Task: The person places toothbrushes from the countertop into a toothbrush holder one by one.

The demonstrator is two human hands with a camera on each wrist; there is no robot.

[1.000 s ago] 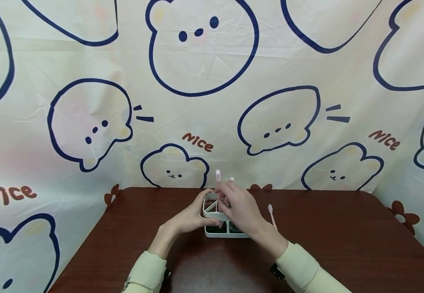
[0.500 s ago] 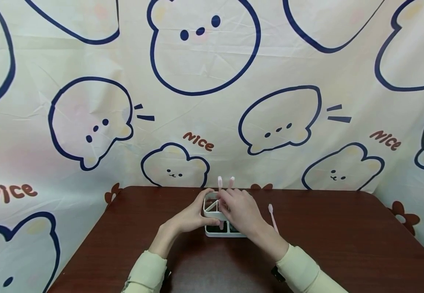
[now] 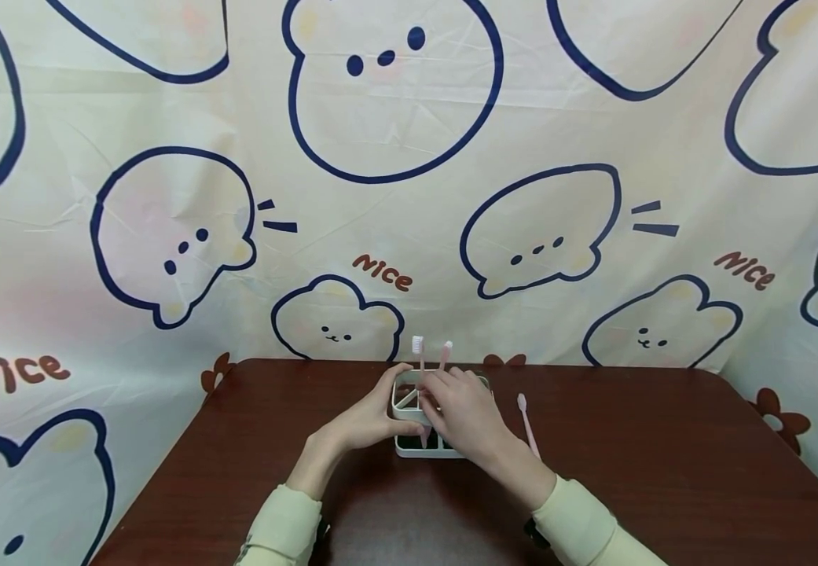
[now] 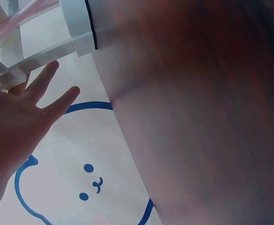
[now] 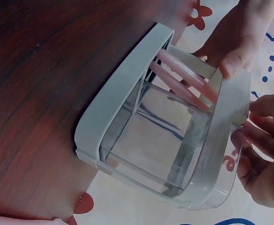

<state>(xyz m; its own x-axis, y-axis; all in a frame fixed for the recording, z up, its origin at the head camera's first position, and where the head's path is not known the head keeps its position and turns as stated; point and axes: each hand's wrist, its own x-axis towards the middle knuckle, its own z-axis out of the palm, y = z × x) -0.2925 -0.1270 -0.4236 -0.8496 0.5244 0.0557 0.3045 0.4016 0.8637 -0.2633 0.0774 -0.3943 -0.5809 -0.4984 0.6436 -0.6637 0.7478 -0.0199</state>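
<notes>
A pale grey toothbrush holder [image 3: 409, 453] with a clear compartment [image 5: 151, 140] stands upright on the table. My left hand [image 3: 362, 418] grips its upper rim at the left corner, thumb across the front; two fingers stretch free in the left wrist view. My right hand [image 3: 471, 413] reaches over the holder's top and pinches a pink toothbrush [image 3: 418, 346], bristles up and facing left. A second pink toothbrush [image 3: 447, 351] stands in the holder just to the right. Their two handles [image 5: 186, 72] run down side by side inside the frame. Part of the holder's right side is hidden by my right hand.
Another pink toothbrush [image 3: 527, 424] lies on the dark brown table [image 3: 663, 472], right of the holder and beside my right forearm. A cream cloth [image 3: 409, 220] printed with bear outlines hangs behind the table's far edge.
The pinched toothbrush has dropped lower into the holder, then turned so its bristles face left. My right hand has shifted slightly right with it; my left hand keeps its grip.
</notes>
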